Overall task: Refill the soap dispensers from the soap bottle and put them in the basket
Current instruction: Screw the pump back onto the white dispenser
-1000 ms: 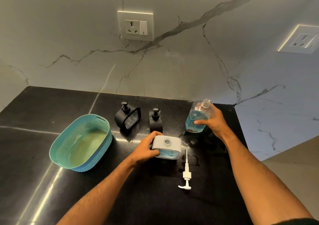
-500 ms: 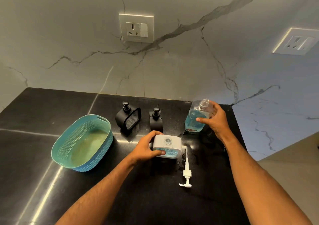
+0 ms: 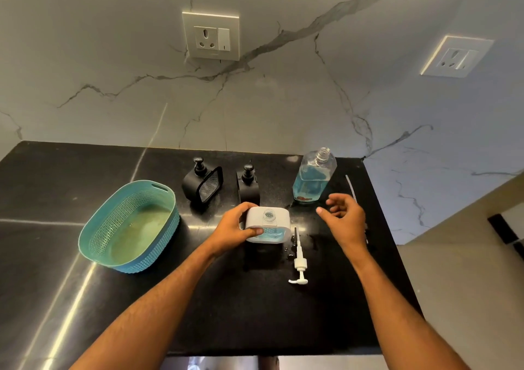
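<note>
From the head view, your left hand is wrapped around the left end of the white soap dispenser, thumb on its front face, holding it upright on the black counter. Blue soap shows through the dispenser's lower front, and its round top opening is uncapped. Your right hand hovers just right of the dispenser with fingers loosely spread and curled, gripping nothing. The soap bottle stands upright on the counter just beyond that hand, apart from it, its threaded neck open and blue liquid filling roughly the lower two thirds. The white pump head lies flat on the counter in front of the dispenser's right end, its tube pointing toward the dispenser, with a few dark droplets beside it. Behind the white dispenser stand two black soap dispensers: one on the left with a mesh holder leaning at its side, the other directly behind your left hand. The teal basket sits well to the left, holding no dispensers. A thin pale tube lies on the counter to the right of the bottle.
</note>
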The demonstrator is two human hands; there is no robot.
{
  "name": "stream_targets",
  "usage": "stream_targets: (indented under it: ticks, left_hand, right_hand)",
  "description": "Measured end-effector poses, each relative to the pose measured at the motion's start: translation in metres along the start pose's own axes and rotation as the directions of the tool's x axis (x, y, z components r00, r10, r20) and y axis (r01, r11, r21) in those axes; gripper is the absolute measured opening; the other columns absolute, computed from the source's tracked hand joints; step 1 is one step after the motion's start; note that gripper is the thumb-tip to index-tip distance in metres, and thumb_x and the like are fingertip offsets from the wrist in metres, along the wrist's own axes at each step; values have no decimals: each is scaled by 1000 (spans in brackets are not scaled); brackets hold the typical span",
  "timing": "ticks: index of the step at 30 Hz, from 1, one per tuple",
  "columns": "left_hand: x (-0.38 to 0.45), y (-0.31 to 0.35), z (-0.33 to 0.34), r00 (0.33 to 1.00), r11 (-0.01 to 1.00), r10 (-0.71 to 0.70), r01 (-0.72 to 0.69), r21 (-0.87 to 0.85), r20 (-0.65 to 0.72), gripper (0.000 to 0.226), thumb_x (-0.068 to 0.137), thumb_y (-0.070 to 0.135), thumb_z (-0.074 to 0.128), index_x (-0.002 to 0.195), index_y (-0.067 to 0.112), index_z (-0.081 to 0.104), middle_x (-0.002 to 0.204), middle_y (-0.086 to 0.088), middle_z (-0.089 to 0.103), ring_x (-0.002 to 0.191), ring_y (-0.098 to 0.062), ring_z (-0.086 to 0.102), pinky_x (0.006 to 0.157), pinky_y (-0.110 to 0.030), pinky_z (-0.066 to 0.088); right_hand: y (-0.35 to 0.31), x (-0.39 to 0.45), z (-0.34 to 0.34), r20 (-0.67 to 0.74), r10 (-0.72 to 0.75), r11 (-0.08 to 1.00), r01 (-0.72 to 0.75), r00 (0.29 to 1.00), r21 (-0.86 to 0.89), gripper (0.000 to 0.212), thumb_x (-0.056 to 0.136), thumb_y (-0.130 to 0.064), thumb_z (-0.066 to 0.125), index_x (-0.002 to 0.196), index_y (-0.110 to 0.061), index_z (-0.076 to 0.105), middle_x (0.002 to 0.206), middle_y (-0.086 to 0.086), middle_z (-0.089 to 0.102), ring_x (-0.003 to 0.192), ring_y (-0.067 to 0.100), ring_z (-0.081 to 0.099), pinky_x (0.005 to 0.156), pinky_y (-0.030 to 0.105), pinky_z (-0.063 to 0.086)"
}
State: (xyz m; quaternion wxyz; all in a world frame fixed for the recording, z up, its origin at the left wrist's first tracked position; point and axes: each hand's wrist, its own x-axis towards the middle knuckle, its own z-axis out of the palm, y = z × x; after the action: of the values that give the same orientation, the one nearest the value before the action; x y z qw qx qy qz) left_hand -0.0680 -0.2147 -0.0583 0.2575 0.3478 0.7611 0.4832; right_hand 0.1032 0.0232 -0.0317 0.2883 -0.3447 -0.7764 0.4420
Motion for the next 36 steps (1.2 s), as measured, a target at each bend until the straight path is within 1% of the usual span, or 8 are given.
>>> stream_targets:
  ticks: [5, 7, 12, 19, 25, 28, 32, 36]
  left_hand:
    - [-2, -2, 0, 1000, 1000, 15, -15, -4, -1, 51, 79, 17, 86, 124, 18, 61, 119, 10, 68, 113, -5, 63, 93, -28, 57]
    - [-4, -3, 0, 1000, 1000, 17, -17, -3, -2, 51, 80, 17, 86, 124, 18, 61, 119, 10, 68, 114, -7, 64, 93, -28, 56]
    - [-9, -3, 1, 1000, 1000, 17, -17, 4, 10, 48, 81, 17, 85, 122, 22, 60, 118, 12, 66, 114, -5, 62, 91, -23, 56]
    - [-19, -3, 0, 999, 1000, 16, -16, 0, 28, 49, 80, 16, 85, 122, 21, 59, 116, 13, 65, 112, -2, 61, 85, -14, 54]
    - [-26, -6, -3, 999, 1000, 24, -24, 10, 34, 49, 80, 16, 85, 121, 21, 59, 114, 15, 65, 112, -1, 61, 89, -20, 55]
    - [-27, -6, -3, 999, 1000, 26, -27, 6, 36, 50, 80, 16, 85, 123, 19, 60, 116, 12, 65, 112, -1, 61, 89, -18, 54]
    - [-28, -5, -3, 999, 1000, 23, -23, 7, 38, 51, 80, 16, 86, 123, 19, 60, 117, 11, 65, 112, -4, 61, 88, -16, 53]
    - [-28, -5, -2, 999, 1000, 13, -13, 9, 36, 51, 80, 17, 86, 123, 24, 59, 118, 12, 65, 112, -4, 62, 87, -17, 54]
  right_hand:
    - [13, -47, 17, 75, 144, 972, -127, 987, -196, 32, 70, -21, 92, 91, -22, 67, 81, -6, 67, 66, 10, 60, 62, 16, 50]
    - [14, -62, 22, 95, 203, 935, -164, 975, -314, 35, 68, -32, 91, 91, -23, 66, 80, -9, 66, 70, 8, 63, 68, 24, 54]
    - [6, -88, 31, 162, 306, 834, -182, 938, -521, 45, 69, -47, 87, 94, -18, 63, 90, -6, 64, 86, 13, 63, 75, 31, 51]
    - [-7, -103, 40, 141, 343, 794, -206, 929, -572, 33, 75, -28, 82, 99, -16, 62, 101, 1, 64, 97, 22, 64, 76, 31, 51]
    - [-34, -99, 28, 26, 225, 853, -184, 974, -488, 38, 67, -16, 85, 94, -20, 57, 91, -3, 63, 85, 18, 63, 71, 26, 39]
    - [-61, -91, 18, 9, 119, 884, -102, 993, -456, 37, 67, -14, 89, 89, -21, 60, 86, -5, 63, 79, 12, 63, 60, 15, 38]
    - [-98, -88, 8, 54, -51, 903, 69, 997, -425, 32, 70, -13, 89, 90, -21, 66, 87, -8, 66, 77, 5, 63, 64, 11, 47]
    - [-128, -93, 1, 116, -149, 870, 186, 982, -456, 30, 71, -18, 90, 93, -19, 69, 93, -6, 69, 77, 1, 61, 60, 5, 41]
